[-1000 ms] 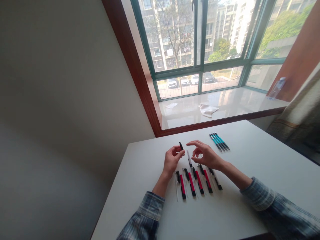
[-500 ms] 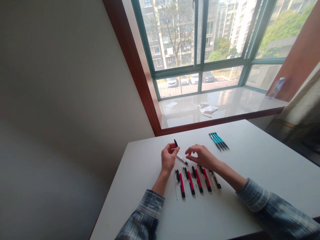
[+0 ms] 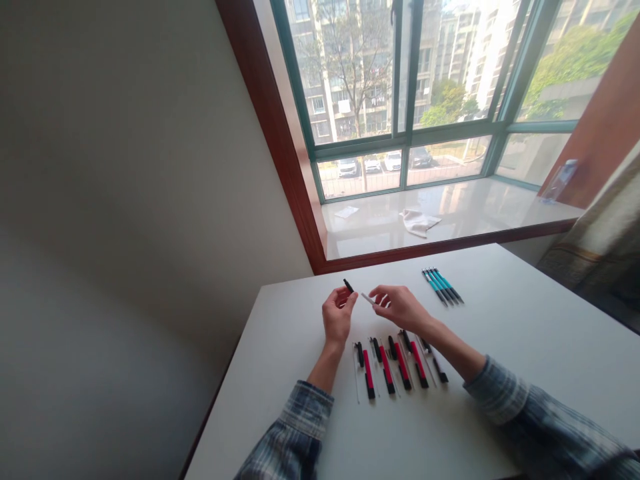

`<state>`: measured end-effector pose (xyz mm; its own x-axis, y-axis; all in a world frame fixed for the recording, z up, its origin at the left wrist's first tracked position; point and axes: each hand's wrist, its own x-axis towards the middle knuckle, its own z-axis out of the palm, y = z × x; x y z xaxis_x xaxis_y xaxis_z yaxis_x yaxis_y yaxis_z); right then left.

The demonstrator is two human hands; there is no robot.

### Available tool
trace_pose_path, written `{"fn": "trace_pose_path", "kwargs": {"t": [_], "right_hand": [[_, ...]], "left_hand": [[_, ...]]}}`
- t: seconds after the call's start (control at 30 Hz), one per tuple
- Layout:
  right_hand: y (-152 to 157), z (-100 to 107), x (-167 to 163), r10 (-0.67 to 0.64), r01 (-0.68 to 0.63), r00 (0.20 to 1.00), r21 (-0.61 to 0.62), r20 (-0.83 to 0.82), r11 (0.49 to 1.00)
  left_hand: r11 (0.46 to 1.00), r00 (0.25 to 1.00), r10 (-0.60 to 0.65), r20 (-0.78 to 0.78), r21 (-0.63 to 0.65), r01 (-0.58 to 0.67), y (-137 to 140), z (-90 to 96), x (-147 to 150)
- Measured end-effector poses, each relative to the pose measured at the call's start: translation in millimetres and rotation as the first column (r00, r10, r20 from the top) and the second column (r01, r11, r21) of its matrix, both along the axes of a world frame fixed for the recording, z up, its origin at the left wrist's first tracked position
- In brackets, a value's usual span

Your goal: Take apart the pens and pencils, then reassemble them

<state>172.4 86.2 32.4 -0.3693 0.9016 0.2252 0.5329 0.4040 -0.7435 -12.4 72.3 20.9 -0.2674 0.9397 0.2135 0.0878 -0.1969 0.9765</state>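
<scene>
My left hand (image 3: 338,313) pinches a short black pen part (image 3: 349,286), its far end pointing up and away. Facing it, my right hand (image 3: 397,307) has its fingers closed on a slim pale pen part (image 3: 369,299); the rest of that piece is hidden by the fingers. A small gap separates the two parts. Below both hands lies a row of taken-apart pens: several red barrels with black ends (image 3: 386,371), black pieces (image 3: 360,355) and thin rods (image 3: 357,380). A black piece (image 3: 441,371) lies at the row's right end.
Several turquoise and black pens (image 3: 443,287) lie side by side towards the back of the white table (image 3: 300,320). Behind it, the window sill (image 3: 475,207) bears a crumpled white cloth (image 3: 420,223) and a clear bottle (image 3: 559,181). A wall (image 3: 150,200) stands on the left.
My right hand has closed on the pale pen part, which was below my left hand, and its tip now points at the black part. The black part has tilted to the left.
</scene>
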Motion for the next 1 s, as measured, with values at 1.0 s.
{"fn": "trace_pose_path", "kwargs": {"t": [1.0], "right_hand": [[47.9, -50.8, 109.3, 0.125, -0.123, 0.985, -0.020, 0.122, 0.992]], "left_hand": [[0.971, 0.971, -0.215, 0.107, -0.087, 0.224, 5.0, -41.4, 0.1]]}}
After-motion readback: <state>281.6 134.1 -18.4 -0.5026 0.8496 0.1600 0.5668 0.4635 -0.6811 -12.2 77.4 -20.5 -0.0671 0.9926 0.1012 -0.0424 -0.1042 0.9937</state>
